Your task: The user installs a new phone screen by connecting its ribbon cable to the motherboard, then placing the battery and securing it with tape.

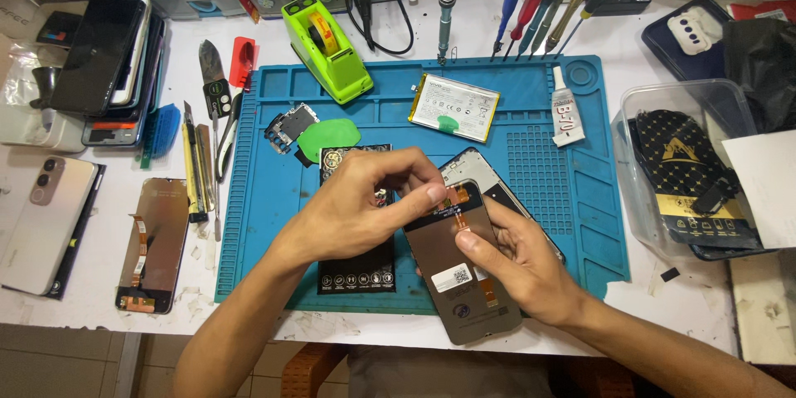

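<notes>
My right hand [518, 253] grips a phone display panel [448, 253], back side up, brown-grey with an orange flex cable and a white sticker, near the front of the blue work mat [572, 191]. My left hand [365, 203] pinches the panel's top edge at the flex cable with thumb and forefinger. Under the panel lies an opened phone frame [477, 167]. A black battery-shaped sheet [361, 269] lies beneath my left hand.
On the mat sit a white battery [454, 106], a glue tube [565, 108], a green pick [329, 137] and a small frame part [288, 126]. A green tape dispenser [325, 48], screwdrivers [531, 16], stacked phones [112, 66], another display panel [153, 245] and a clear plastic box [688, 166] surround it.
</notes>
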